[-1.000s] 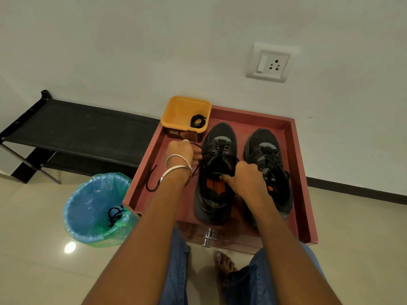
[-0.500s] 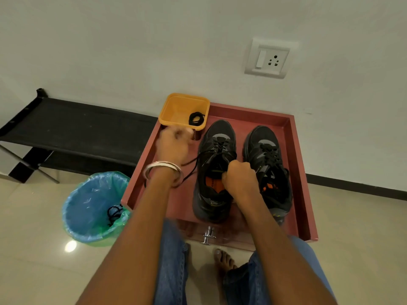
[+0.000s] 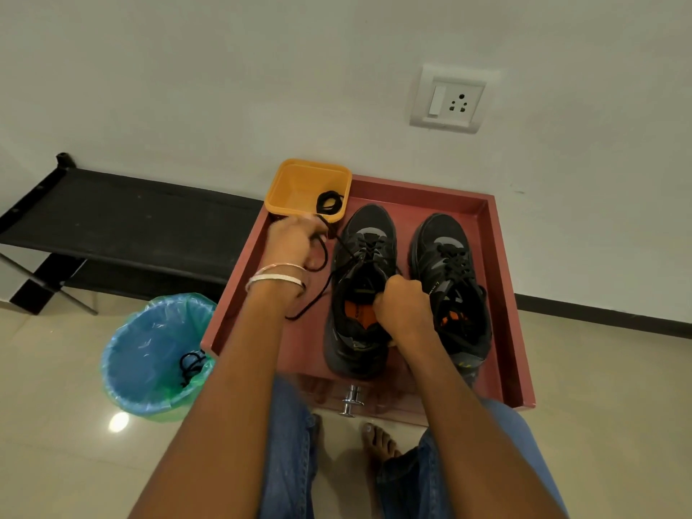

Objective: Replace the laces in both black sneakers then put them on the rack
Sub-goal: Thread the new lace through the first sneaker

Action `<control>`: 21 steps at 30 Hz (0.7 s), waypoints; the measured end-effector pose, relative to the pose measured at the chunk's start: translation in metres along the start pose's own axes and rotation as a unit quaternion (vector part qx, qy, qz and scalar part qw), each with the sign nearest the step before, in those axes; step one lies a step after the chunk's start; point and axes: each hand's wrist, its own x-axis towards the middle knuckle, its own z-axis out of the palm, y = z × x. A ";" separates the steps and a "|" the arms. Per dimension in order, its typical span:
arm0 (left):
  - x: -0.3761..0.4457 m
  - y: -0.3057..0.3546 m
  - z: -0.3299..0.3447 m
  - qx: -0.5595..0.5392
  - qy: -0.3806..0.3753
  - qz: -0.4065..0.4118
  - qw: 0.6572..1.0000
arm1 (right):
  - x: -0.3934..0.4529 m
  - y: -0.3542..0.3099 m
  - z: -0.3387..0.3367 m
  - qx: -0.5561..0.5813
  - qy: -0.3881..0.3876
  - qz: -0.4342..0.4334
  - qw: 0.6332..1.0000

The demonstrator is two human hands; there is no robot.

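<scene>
Two black mesh sneakers sit side by side in red wooden tray point(image 3: 501, 279). L hand point(image 3: 292, 239) pinches black lace point(image 3: 322, 290) of left sneaker point(image 3: 365, 290); R hand point(image 3: 402, 309) grips its tongue. Tip: keep tongue braced, pull lace straight w/ even tension. Count: 1 coiled lace in yellow plastic tub point(image 3: 299, 185), 1 in blue-lined bin point(image 3: 149, 354), 1 black rack point(image 3: 123, 215), right sneaker point(image 3: 449, 279) laced.

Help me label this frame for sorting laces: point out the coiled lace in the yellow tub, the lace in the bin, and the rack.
coiled lace point(image 3: 329, 202), head view, middle of the coil.
lace in the bin point(image 3: 190, 365), head view, its tangle.
rack point(image 3: 123, 215), head view, top shelf.
</scene>
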 end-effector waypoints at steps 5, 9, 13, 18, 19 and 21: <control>-0.027 0.023 -0.043 -0.496 -0.033 0.045 0.867 | -0.001 0.000 -0.001 0.007 -0.003 0.004 1.000; -0.036 0.037 -0.069 -0.595 -0.048 0.089 0.798 | -0.003 -0.001 0.000 0.001 0.001 -0.003 1.000; -0.041 0.036 -0.068 -0.568 -0.028 0.108 0.815 | -0.004 -0.002 -0.001 -0.002 0.001 -0.001 1.000; -0.027 0.016 -0.057 -0.194 0.173 0.134 0.956 | -0.003 -0.002 -0.002 0.003 -0.002 0.003 1.000; -0.021 0.004 -0.054 -0.066 0.190 0.135 0.970 | -0.003 -0.002 -0.001 0.004 -0.002 0.002 1.000; -0.012 -0.017 -0.048 0.136 0.141 0.099 0.976 | -0.004 -0.003 -0.001 0.000 -0.003 0.002 1.000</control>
